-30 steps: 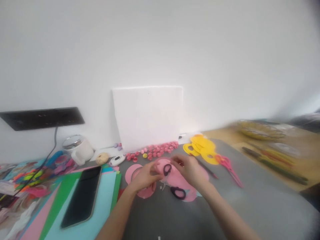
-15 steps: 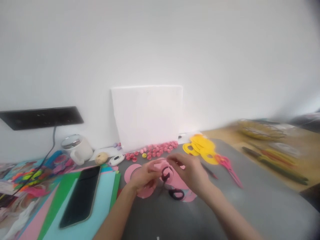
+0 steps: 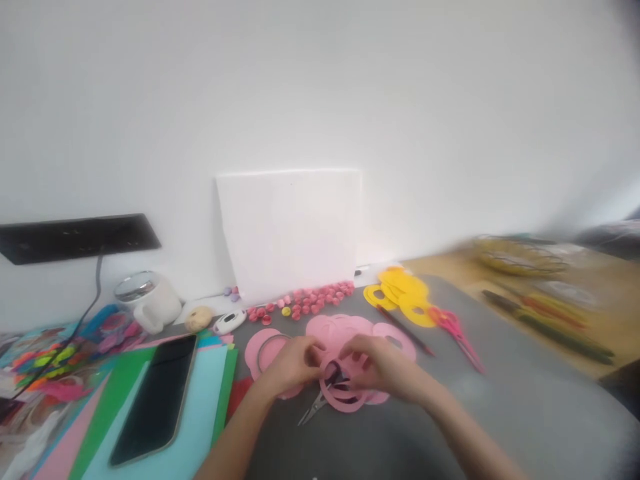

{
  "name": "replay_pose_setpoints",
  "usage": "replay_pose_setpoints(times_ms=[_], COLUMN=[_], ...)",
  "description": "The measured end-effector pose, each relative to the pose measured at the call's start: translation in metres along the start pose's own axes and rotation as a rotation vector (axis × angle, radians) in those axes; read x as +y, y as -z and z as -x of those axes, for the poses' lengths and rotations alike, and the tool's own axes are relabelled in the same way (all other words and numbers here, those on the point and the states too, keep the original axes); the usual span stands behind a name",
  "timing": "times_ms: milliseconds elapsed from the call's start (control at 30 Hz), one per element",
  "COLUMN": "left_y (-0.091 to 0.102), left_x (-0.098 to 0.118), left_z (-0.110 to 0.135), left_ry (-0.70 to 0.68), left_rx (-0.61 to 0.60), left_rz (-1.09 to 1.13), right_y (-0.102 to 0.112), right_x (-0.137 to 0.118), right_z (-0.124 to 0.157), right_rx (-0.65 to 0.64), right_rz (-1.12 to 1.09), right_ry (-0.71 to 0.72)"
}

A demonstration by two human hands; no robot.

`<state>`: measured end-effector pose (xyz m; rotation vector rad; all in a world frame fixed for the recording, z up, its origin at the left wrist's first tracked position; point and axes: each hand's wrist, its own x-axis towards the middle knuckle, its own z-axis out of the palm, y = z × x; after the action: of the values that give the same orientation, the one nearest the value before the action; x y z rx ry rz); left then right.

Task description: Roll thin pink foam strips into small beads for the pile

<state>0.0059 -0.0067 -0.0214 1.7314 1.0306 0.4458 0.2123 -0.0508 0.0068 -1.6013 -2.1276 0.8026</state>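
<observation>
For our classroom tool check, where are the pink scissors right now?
In the head view, the pink scissors lie on the grey surface, right of the right hand, their far end beside the yellow paper cut-outs.

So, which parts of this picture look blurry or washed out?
In the head view, the white board looks washed out, its right edge faint against the wall; the round yellowish item at the right is smeared; the left hand and right hand look soft-edged but readable; a faint sheen shows on the grey mat.
</observation>
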Motion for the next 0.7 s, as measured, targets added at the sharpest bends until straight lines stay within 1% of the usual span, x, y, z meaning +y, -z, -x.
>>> replay_pose_setpoints(times_ms=[67,133,233,300,367,433,533,700], left_y=[-0.007,-0.012,-0.014,-0.012,-0.01,-0.009,-0.008,-0.004], left_x=[-0.002,-0.001,0.004,0.009,0.012,0.014,0.014,0.016], left_z=[-0.001,-0.002,-0.001,0.0,0.001,0.002,0.003,0.006], left_ry=[-0.047,-0.065,-0.051,-0.045,-0.048,-0.044,-0.035,-0.012], left_rx=[0.022,0.021,-0.03,-0.09,-0.126,-0.139,-0.167,-0.206], left_rz=[-0.069,-0.086,-0.035,0.011,0.037,0.049,0.092,0.298], right_y=[-0.009,-0.015,-0.02,-0.02,-0.021,-0.021,-0.022,-0.014], right_x=[0.002,0.004,0.007,0.006,0.004,0.002,-0.001,-0.006], right_z=[0.007,0.011,0.013,0.013,0.013,0.013,0.011,0.008], right_rx=[-0.047,-0.046,-0.051,-0.044,-0.002,0.047,0.088,0.195], right_rz=[0.027,-0.003,-0.15,-0.226,-0.234,-0.196,-0.156,-0.274], right_ry=[0.038,0.048,0.049,0.056,0.052,0.049,0.078,0.115])
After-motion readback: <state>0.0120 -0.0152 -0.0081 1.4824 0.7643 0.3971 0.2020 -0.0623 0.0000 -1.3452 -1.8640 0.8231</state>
